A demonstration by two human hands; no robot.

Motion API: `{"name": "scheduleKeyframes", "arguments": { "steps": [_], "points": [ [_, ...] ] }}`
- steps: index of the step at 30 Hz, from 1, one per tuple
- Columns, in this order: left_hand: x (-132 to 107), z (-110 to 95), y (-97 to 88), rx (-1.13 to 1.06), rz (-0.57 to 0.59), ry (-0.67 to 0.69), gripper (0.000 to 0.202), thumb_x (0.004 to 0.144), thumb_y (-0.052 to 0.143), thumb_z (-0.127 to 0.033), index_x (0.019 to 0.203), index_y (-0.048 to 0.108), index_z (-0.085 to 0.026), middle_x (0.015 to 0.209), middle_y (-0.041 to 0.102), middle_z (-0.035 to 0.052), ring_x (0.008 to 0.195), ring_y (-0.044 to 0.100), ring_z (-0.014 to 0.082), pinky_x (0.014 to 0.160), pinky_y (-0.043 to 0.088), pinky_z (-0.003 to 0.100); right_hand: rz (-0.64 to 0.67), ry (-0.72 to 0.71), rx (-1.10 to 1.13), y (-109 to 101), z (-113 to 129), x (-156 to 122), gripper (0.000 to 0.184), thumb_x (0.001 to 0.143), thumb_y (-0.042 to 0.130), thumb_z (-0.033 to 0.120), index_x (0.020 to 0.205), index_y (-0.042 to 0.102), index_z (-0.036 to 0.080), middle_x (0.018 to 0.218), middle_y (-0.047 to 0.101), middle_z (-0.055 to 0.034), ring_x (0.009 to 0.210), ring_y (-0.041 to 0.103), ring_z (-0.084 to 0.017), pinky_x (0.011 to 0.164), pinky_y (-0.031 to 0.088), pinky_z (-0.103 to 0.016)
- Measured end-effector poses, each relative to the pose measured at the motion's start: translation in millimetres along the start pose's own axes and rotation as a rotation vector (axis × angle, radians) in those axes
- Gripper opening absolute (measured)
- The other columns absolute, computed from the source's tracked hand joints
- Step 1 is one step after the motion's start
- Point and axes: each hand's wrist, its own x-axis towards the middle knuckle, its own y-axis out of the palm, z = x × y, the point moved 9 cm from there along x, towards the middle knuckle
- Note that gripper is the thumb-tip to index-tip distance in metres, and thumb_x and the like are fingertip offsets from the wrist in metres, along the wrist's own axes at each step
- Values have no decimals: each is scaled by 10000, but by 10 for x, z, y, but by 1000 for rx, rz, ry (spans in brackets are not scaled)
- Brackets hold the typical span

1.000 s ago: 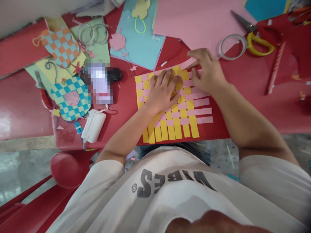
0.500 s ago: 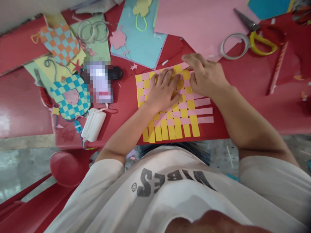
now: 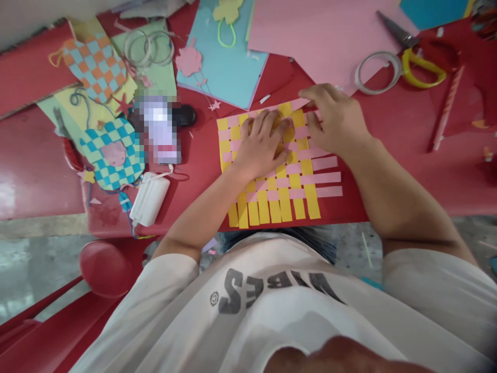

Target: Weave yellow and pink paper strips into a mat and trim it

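A woven mat of yellow and pink paper strips (image 3: pixel 285 199) lies on the red table in front of me. Its loose yellow ends point toward me and its loose pink ends stick out to the right. My left hand (image 3: pixel 260 142) rests flat across the middle of the weave, fingers spread. At the far right corner, my right hand (image 3: pixel 336 119) has its fingers bent around the end of the topmost pink paper strip (image 3: pixel 298 103). The fingers cover that end, so the exact grip is partly hidden.
Yellow-handled scissors (image 3: pixel 423 67), a tape roll (image 3: pixel 378 72) and a striped pencil (image 3: pixel 446 109) lie to the right. Pink paper (image 3: pixel 306 31) and blue paper (image 3: pixel 221 67) are at the back. On the left are a blurred-out phone (image 3: pixel 159 129), a white power bank (image 3: pixel 149 199) and woven paper pieces (image 3: pixel 112 155).
My right hand has shifted slightly to the right along the top pink strip, showing more of the mat's corner. The left hand stays in place on the weave.
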Motion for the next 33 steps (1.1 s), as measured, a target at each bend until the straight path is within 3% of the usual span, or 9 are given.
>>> {"name": "scheduleKeyframes", "arguments": {
  "steps": [3,6,8,12,17,21,24,33],
  "points": [
    [-1,-13,-14,6,9,4,740,1133,580,-457,1828,446,-242,1906,401,204,1821,274,477,1474,153,747,-113,15,60,-51,-152,28,452,1152,582,237,1575,637,386,1622,728,-63,1429,711,-298,1241,596,-520],
    [5,-17,-24,5,9,7,746,1133,594,-483,1831,440,-268,1897,420,190,1813,285,474,1472,168,743,-262,29,154,-94,-294,61,406,1104,612,148,1486,689,262,1506,767,-134,1316,747,-260,1126,621,-439],
    [9,-12,-25,-4,8,3,743,1134,598,-486,1830,443,-279,1893,427,184,1812,291,468,1477,168,735,-302,72,212,-83,-381,84,325,1118,612,152,1409,716,253,1427,795,-121,1199,761,-217,1043,625,-383],
    [13,0,-10,-23,8,2,740,1130,594,-490,1826,453,-281,1889,434,186,1811,295,465,1480,159,739,-280,116,260,-51,-441,121,236,1106,637,156,1245,759,302,1307,832,-67,1081,735,-192,1015,606,-370],
    [11,14,17,-14,2,5,726,1142,581,-495,1820,462,-265,1929,383,193,1829,272,464,1486,140,749,-279,97,291,-82,-426,120,278,1057,682,99,1201,775,317,1298,840,-57,1096,735,-212,1076,593,-411],
    [-13,-15,-46,17,-24,22,682,1158,586,-479,1797,496,-257,1944,373,183,1824,298,454,1499,138,740,-274,95,267,-77,-423,118,350,1032,684,52,1248,771,313,1305,847,-47,1153,769,-202,986,613,-369],
    [-39,-64,-105,34,-15,50,668,1154,618,-433,1790,506,-261,1898,454,177,1791,370,443,1504,163,732,-263,94,231,-63,-423,121,401,1011,687,27,1289,758,307,1325,850,-52,1192,773,-198,939,621,-347],
    [-46,-221,31,37,107,255,462,1205,497,-323,1626,684,-358,1863,522,77,1831,313,406,1474,159,779,-208,49,194,-55,-342,116,460,1032,554,63,1415,691,279,1393,819,-107,1265,750,-232,1038,627,-414]
  ]
}}
